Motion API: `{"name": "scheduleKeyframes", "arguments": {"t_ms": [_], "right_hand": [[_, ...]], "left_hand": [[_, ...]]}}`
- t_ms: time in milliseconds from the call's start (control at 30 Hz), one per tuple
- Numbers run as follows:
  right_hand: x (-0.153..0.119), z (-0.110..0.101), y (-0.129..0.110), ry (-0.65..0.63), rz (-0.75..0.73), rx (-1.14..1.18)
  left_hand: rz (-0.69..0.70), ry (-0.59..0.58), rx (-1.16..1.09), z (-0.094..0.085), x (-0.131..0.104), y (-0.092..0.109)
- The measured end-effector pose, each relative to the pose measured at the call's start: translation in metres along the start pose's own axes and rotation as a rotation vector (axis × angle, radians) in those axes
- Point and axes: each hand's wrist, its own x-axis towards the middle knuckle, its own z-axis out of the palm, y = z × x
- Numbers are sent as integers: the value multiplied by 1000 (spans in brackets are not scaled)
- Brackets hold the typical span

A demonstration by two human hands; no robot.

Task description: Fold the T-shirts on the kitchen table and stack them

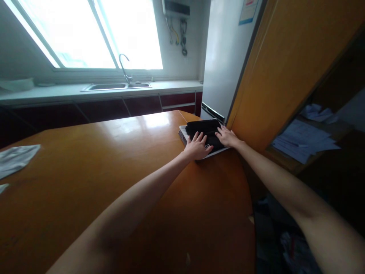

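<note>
A folded black cloth item [203, 126], perhaps a garment, with a small white mark near its front edge, lies on a low stack with a white edge [219, 152] at the table's far right end. My left hand [196, 146] rests on the cloth's near left part, its fingers spread. Flat on the right part lies my right hand [226, 136], fingers stretched out. Both palms cover some of the cloth. What makes up the layers underneath cannot be made out clearly.
The glossy wooden table [114, 179] has a rounded right edge. A pale cloth [17, 158] lies at its left. Beyond are a sink [108, 86] with a faucet [124, 68] and a fridge [225, 53]. Papers [305, 140] sit on a shelf by my right arm.
</note>
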Motion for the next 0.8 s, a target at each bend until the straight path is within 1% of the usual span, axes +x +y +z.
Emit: {"name": "scheduleKeyframes", "arguments": {"t_ms": [33, 67, 167, 233, 267, 333, 367, 433, 500, 567, 667, 800], "right_hand": [[-4, 0, -1, 11, 11, 16], [-7, -3, -4, 56, 14, 39], [-18, -19, -25, 304, -11, 127], [-33, -30, -50, 450, -71, 190], [-44, -33, -66, 493, -117, 219], [-69, -31, -100, 512, -225, 268], [-83, -26, -119, 486, -279, 287], [-109, -9, -155, 407, -360, 327], [-131, 15, -189, 315, -410, 379], [-148, 40, -220, 220, -431, 419], [-164, 72, -261, 80, -426, 439], [-177, 100, -304, -76, -399, 389]], "left_hand": [[-3, 4, -1, 0, -3, 1], [0, 16, -6, -2, -6, 2], [7, 81, -21, -16, -25, 0], [-9, 118, -11, -26, -47, -9], [-30, 127, 1, -30, -60, -17], [-95, 118, 38, -34, -91, -39], [-141, 104, 66, -35, -108, -52], [-243, 74, 130, -36, -143, -79], [-332, 56, 194, -40, -180, -104], [-403, 54, 237, -46, -216, -122], [-479, 67, 256, -61, -264, -138], [-542, 91, 248, -76, -311, -145]]}}
